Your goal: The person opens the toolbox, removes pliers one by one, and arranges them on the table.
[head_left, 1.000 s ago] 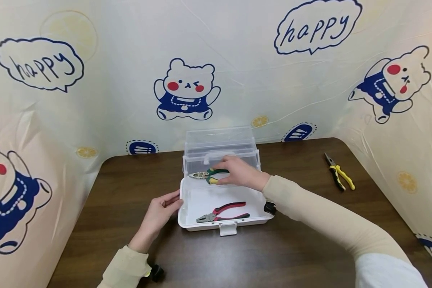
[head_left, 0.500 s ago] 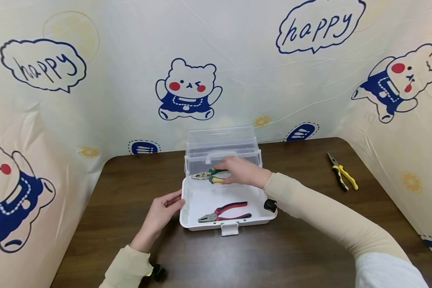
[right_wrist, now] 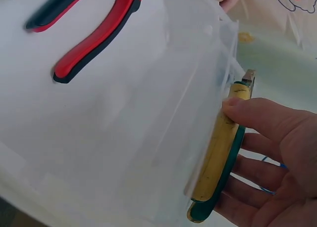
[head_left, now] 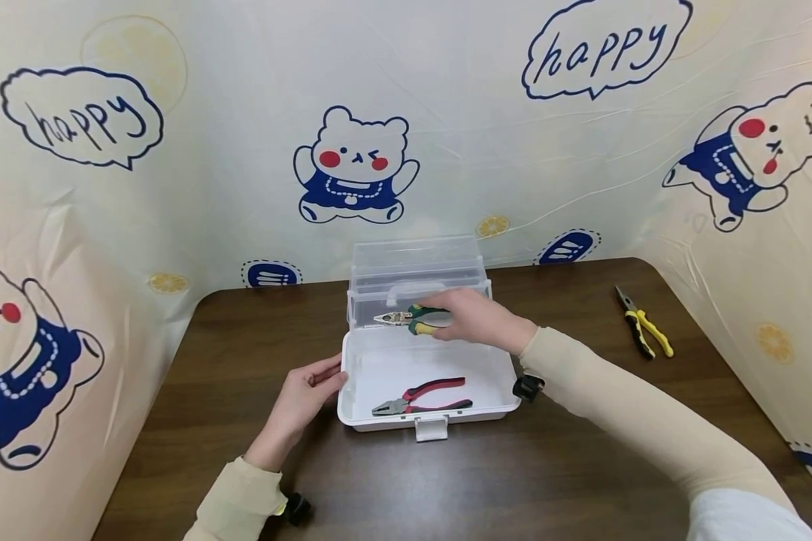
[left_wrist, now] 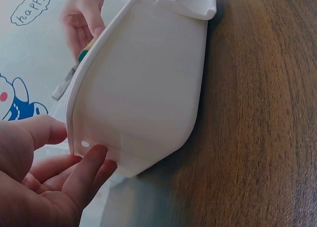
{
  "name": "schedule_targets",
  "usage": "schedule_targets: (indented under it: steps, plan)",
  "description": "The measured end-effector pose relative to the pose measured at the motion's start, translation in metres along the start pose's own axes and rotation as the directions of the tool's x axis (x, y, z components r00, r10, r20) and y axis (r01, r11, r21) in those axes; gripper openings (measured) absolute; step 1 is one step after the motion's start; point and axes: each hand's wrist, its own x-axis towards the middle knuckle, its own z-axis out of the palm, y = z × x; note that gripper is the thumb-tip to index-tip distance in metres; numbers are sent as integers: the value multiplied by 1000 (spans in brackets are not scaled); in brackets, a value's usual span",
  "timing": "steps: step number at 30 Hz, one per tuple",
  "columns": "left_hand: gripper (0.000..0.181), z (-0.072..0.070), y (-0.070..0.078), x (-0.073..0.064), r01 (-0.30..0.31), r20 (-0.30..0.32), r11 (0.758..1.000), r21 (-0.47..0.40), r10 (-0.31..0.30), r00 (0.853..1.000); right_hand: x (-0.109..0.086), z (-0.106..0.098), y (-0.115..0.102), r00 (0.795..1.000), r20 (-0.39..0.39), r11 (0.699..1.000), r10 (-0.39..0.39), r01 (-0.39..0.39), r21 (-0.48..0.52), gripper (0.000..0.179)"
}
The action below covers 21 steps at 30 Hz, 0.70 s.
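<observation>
My right hand [head_left: 477, 319] grips a pair of green-and-yellow combination pliers [head_left: 422, 328] by the handles, above the back of a white toolbox [head_left: 429, 424]. The metal jaws of these pliers point left. In the right wrist view, the thumb presses the yellow handle [right_wrist: 218, 153] and the fingers lie behind it. My left hand [head_left: 299, 406] holds the toolbox's left rim; the left wrist view shows thumb and fingers [left_wrist: 91, 170] on either side of it. Red-and-black combination pliers [head_left: 419, 398] lie inside the box near its front.
The toolbox's clear lid [head_left: 416, 259] stands open at the back, before a printed curtain. Yellow-and-black long-nose pliers [head_left: 643, 323] lie at the right on the brown wooden table [head_left: 271, 330]. A white latch [head_left: 431, 429] hangs at the box's front.
My right hand has moved up and to the right with the green-and-yellow pliers. The left hand stays at the toolbox rim, and the red-and-black pliers have not moved.
</observation>
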Motion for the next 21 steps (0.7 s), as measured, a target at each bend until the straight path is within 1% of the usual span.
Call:
schedule_targets:
  steps: [6, 11, 14, 18, 21]
  plan:
    - [47, 0, 1, 0, 2, -1, 1000, 11, -2, 1000, -16, -9, 6, 999, -41, 1000, 10, -11, -6, 54]
    - [47, 0, 1, 0, 7, 0, 1000, 22, -7, 1000, -32, -17, 9, 996, -85, 999, 31, -32, -9, 54]
    - [47, 0, 1, 0, 12, -1, 1000, 21, -12, 1000, -43, -20, 14, 993, -115, 1000, 30, -30, -3, 54]
    - [47, 0, 1, 1, 12, 1, 1000, 13, -12, 1000, -57, -24, 23, 987, -150, 998, 63, -62, 12, 55]
    - [47, 0, 0, 0, 9, 3, 1000, 7, -9, 1000, -68, -27, 31, 979, -166, 993, 119, -117, 25, 56]
